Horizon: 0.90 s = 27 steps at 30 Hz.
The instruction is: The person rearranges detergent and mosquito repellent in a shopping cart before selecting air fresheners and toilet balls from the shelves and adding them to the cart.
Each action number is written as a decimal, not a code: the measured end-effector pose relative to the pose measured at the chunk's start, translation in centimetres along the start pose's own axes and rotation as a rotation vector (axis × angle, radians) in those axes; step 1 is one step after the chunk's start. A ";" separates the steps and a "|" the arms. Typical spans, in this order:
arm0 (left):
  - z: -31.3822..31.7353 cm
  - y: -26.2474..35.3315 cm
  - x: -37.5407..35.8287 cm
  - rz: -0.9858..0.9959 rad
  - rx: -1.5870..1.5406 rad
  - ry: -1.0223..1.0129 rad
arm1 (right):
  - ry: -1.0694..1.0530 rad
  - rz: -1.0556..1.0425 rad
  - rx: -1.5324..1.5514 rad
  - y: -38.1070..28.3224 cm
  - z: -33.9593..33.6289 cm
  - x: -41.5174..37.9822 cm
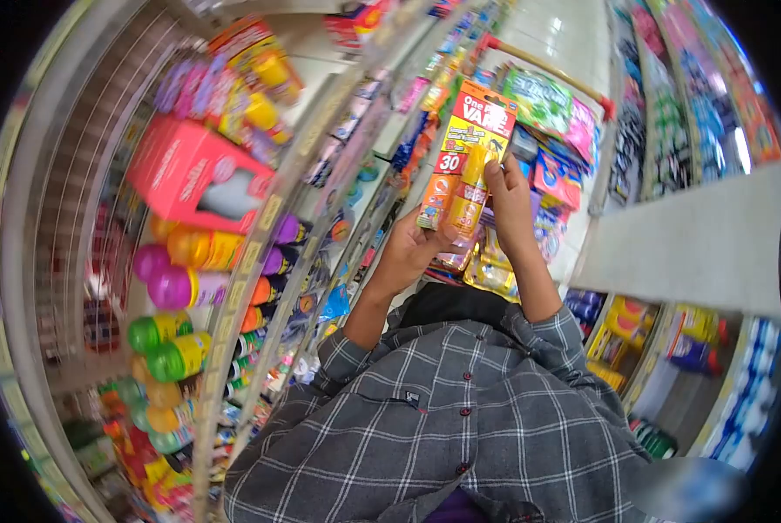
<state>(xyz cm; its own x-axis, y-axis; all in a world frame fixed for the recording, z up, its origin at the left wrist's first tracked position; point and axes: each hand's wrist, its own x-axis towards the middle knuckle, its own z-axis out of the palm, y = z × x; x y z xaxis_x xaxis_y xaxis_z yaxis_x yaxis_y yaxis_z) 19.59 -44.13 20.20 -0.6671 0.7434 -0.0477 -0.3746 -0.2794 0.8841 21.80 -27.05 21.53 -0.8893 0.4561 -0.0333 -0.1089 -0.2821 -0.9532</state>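
Observation:
Both my hands hold up a blister pack of Vape insect repellent [451, 150], an orange and yellow card with a big "30" and a yellow bottle under clear plastic. My left hand [410, 244] grips its lower left corner, thumb across the front. Against the right edge, near the bottle's yellow cap, the fingers of my right hand [510, 193] press on the pack. Below and behind it stands a shopping cart [606, 109] loaded with packaged goods, among them a green pack [534, 98] and a pink pack [582, 131].
Left of me, shelves hold a red "Smile" box [190, 174], purple bottles [177, 288] and green bottles [177, 357]. More stocked shelves [669, 113] line the right side. A white panel [686, 235] and low shelves with yellow packs [625, 327] stand close by on the right.

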 end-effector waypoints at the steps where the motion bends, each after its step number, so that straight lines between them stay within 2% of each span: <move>1: 0.4 0.2 0.2 -0.034 -0.005 -0.020 | 0.036 0.041 0.011 -0.4 -1.3 -0.4; 2: 0.8 0.3 0.4 -0.049 0.021 -0.047 | 0.070 0.083 0.023 -0.6 -2.5 -0.7; 3: 0.9 -0.1 0.6 -0.074 -0.006 -0.056 | 0.095 0.030 -0.077 0.0 -3.6 -0.6; 5: 1.3 -1.0 1.1 -0.123 -0.062 -0.062 | 0.058 0.102 0.039 -1.4 -5.1 -1.4; 9: 2.8 -2.0 2.6 -0.175 -0.037 -0.076 | 0.130 0.117 0.060 -1.1 -8.5 -1.8; 11: 3.3 -3.2 3.1 -0.217 -0.021 -0.021 | 0.113 0.132 0.064 -0.8 -10.6 -2.5; 13: 2.9 -4.7 3.8 -0.286 -0.047 0.048 | 0.100 0.200 -0.057 -0.8 -13.4 -3.7; 14: 3.8 -5.2 4.0 -0.300 -0.061 0.194 | 0.087 0.225 -0.099 0.7 -15.1 -4.5; 15: 3.9 -5.8 4.3 -0.343 -0.093 0.214 | 0.070 0.246 -0.142 1.6 -16.5 -5.1; 16: 3.3 -7.0 4.6 -0.382 -0.127 0.235 | 0.113 0.326 0.040 1.5 -17.4 -5.8; 19: 3.0 -10.7 6.1 -0.426 -0.133 0.323 | 0.257 0.451 0.286 1.2 -21.1 -6.9; 20: 3.2 -11.7 6.5 -0.434 -0.119 0.361 | 0.259 0.427 0.266 1.7 -22.7 -6.8; 23: 6.8 -12.9 11.2 -0.321 -0.124 0.388 | 0.303 0.391 0.192 2.4 -27.3 -3.7; 24: 7.0 -13.1 12.5 -0.201 -0.120 0.335 | 0.300 0.383 0.150 2.7 -28.2 -2.4; 27: 7.6 -14.2 16.7 -0.062 0.144 0.479 | 0.150 0.396 -0.303 3.2 -30.1 2.2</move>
<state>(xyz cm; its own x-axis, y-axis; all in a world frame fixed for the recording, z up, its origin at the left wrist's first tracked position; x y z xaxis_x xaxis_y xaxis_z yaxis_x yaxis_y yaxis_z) 18.66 -23.15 10.40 -0.8798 0.3840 -0.2802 -0.3528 -0.1324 0.9263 32.90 -1.53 9.37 -0.7602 0.4865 -0.4306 0.3764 -0.2104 -0.9023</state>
